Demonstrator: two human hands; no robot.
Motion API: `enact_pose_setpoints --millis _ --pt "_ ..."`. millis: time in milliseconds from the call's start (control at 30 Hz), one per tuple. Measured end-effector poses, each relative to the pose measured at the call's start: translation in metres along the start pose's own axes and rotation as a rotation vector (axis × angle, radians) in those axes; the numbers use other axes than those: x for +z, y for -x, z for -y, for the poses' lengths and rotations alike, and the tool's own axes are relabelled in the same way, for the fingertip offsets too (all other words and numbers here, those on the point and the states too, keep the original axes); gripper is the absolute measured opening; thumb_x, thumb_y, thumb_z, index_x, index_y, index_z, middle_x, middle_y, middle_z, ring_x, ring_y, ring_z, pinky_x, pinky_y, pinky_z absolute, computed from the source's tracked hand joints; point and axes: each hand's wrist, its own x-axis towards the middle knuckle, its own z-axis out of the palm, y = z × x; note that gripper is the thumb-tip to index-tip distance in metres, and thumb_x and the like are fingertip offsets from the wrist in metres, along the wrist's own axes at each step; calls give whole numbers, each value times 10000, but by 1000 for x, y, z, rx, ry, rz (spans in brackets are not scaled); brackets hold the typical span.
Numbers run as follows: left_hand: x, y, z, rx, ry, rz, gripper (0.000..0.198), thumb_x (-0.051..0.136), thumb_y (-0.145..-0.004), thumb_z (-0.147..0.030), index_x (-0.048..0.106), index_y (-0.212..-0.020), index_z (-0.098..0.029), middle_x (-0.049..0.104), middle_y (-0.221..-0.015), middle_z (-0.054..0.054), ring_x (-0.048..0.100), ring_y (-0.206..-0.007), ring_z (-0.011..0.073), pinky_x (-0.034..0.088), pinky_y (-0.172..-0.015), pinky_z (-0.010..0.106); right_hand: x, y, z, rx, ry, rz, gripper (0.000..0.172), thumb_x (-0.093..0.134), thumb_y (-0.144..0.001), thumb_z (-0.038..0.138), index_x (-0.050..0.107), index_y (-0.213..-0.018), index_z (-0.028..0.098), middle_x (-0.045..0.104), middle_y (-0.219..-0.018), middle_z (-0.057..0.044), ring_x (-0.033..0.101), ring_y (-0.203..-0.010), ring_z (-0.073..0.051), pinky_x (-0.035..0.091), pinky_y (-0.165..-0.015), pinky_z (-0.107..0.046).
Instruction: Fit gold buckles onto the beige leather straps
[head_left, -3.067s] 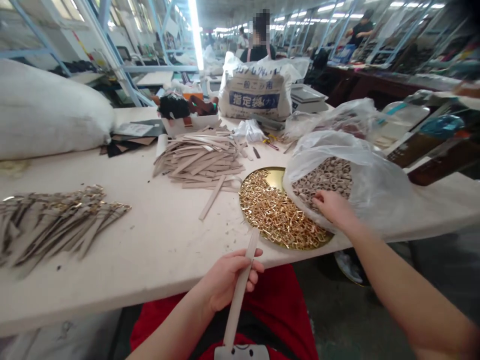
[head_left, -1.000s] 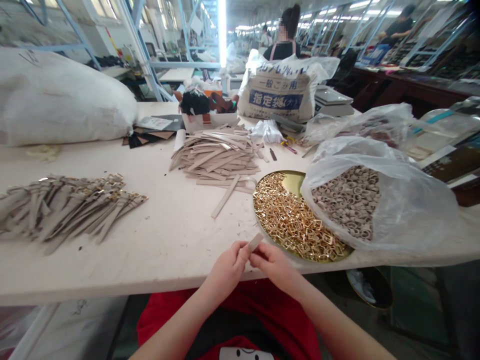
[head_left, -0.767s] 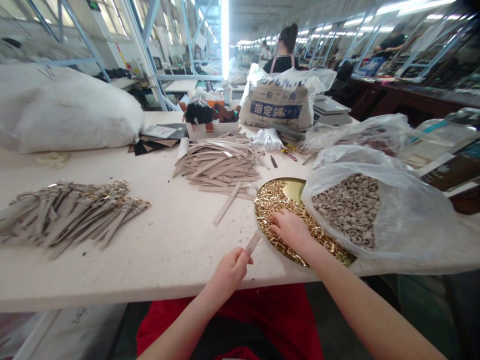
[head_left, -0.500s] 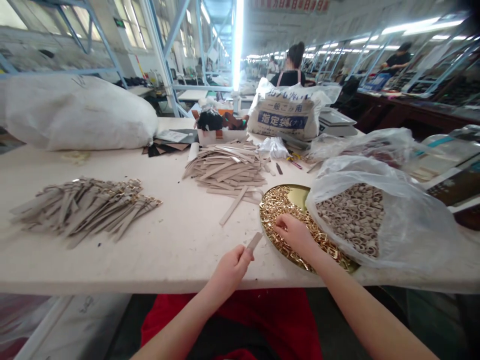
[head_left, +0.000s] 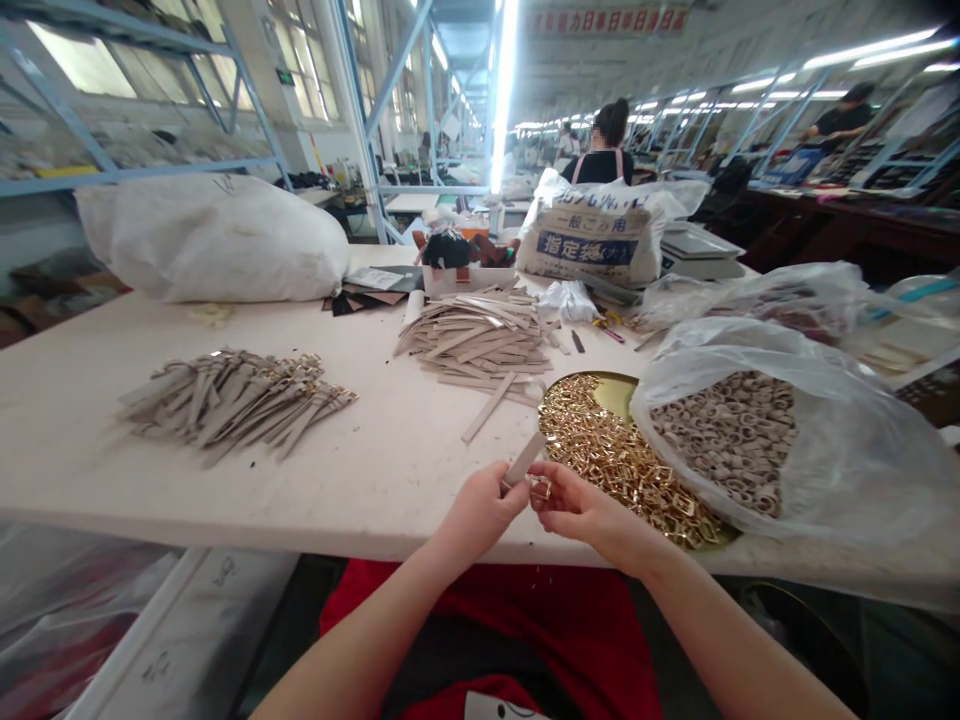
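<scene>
Near the table's front edge, my left hand (head_left: pixel 484 510) is closed on a flat greyish-beige strap (head_left: pixel 527 455), which sticks up past the thumb. Close beside it, my right hand (head_left: pixel 581 510) pinches a small gold buckle (head_left: pixel 541 489) between thumb and fingers. The buckle is by the strap's lower part; whether the two touch I cannot tell. Just beyond my right hand, a round gold tray (head_left: pixel 619 392) holds a heap of gold buckles (head_left: pixel 600 445). One loose strap (head_left: pixel 487 408) lies apart, in front of a pile of similar straps (head_left: pixel 480 335).
Straps with buckles on them (head_left: pixel 240 400) form a heap on the left. A clear bag of beige loops (head_left: pixel 724 440) overlaps the tray's right side. Along the back stand a big white sack (head_left: pixel 217 240), a printed bag (head_left: pixel 589 235) and a scale (head_left: pixel 701 250). A co-worker (head_left: pixel 606 150) is beyond.
My right hand has come from the tray of buckles to my left hand, with a buckle in its fingers. The strap stays in my left hand. The whole view has shifted slightly.
</scene>
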Motion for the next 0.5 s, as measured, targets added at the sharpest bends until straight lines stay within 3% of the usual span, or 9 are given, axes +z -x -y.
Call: enact_pose_setpoints --millis 100,233,367,500 --pt "-1 1 1 -36 4 0 227 448 -768 -359 503 -682 -156 464 -567 -43 398 -539 93 270 -496 215 5 -3 -10 -92 69 -135 356 684 -653 229 546 -982 229 597 -729 27 535 -675 -119 403 -608 -241" --pt "0 5 3 -67 80 92 237 456 -771 -383 470 -680 -164 408 -530 -58 359 -504 84 261 -472 207 2 -6 -17 -153 179 -270 171 682 -668 309 616 -776 194 564 -600 34 484 -558 -104 389 -539 -245" --pt "3 13 8 -85 244 144 300 304 -849 -433 444 -803 -172 374 -507 -72 341 -455 81 287 -465 199 1 -7 -14 -86 -173 -443 202 735 -605 327 631 -716 193 592 -623 29 515 -554 -93 446 -561 -249" --pt "1 19 11 -64 139 188 295 286 -861 -388 486 -824 -174 398 -522 -56 382 -482 95 297 -492 208 4 -10 -17 -33 -499 -507 234 772 -560 273 641 -746 218 604 -669 46 536 -547 -69 484 -569 -224"
